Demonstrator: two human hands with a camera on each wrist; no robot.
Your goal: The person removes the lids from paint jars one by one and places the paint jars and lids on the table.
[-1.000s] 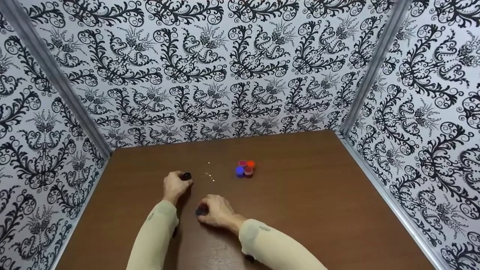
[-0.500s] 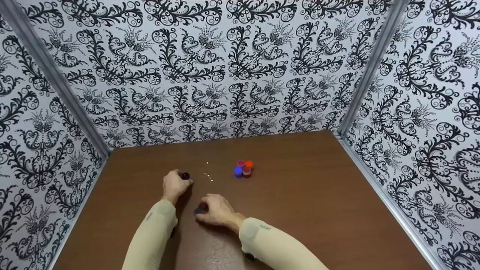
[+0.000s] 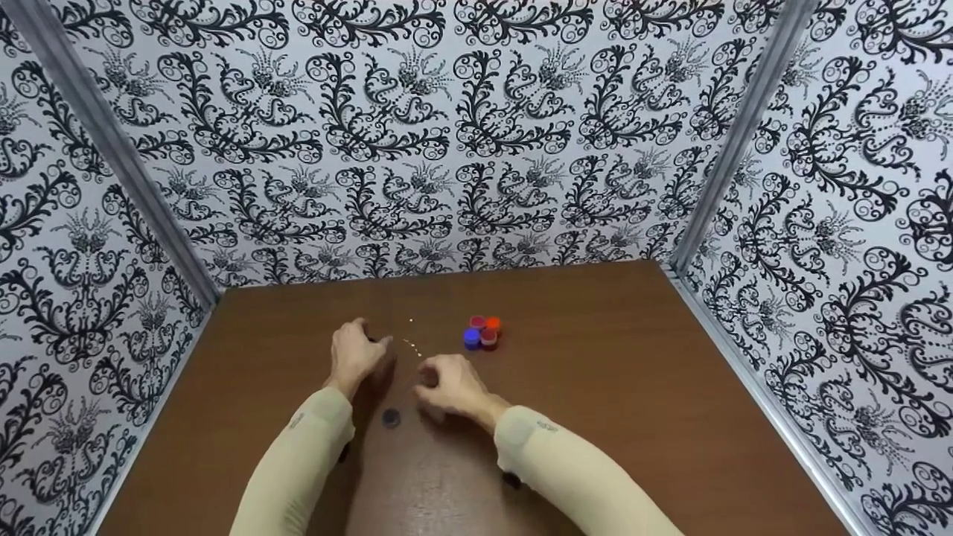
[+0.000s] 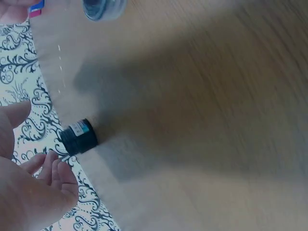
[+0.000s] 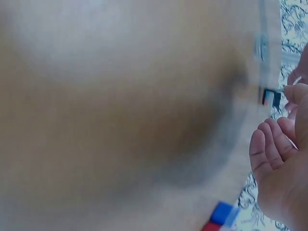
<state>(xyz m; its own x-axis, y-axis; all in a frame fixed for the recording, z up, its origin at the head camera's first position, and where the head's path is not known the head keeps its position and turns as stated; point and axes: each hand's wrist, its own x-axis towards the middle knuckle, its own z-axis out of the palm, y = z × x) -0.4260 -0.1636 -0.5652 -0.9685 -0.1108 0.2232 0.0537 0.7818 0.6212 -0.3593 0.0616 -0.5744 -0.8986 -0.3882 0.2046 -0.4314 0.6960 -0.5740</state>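
Observation:
My left hand (image 3: 356, 356) is at the left of the table, thumb and fingers spread apart around a small black jar (image 4: 79, 137) with a pale label. In the left wrist view that jar stands on the tabletop right by the fingertips; the head view mostly hides it behind the hand. To the right, my right hand (image 3: 450, 385) is over the table with its fingers loosely bent and nothing between them, as the right wrist view also shows. A small dark grey-blue jar (image 3: 391, 418) with clear sides sits between the two forearms, apart from both hands.
Several small paint jars are clustered beyond the right hand: a blue one (image 3: 472, 339), a dark red one (image 3: 488, 339), an orange one (image 3: 493, 324) and a crimson one (image 3: 477, 322). Patterned walls (image 3: 514, 149) enclose the brown table (image 3: 595, 387) at the back and sides.
My right hand has let go of the dark grey-blue jar and moved forward and right. The left hand's fingers have opened from around the black jar.

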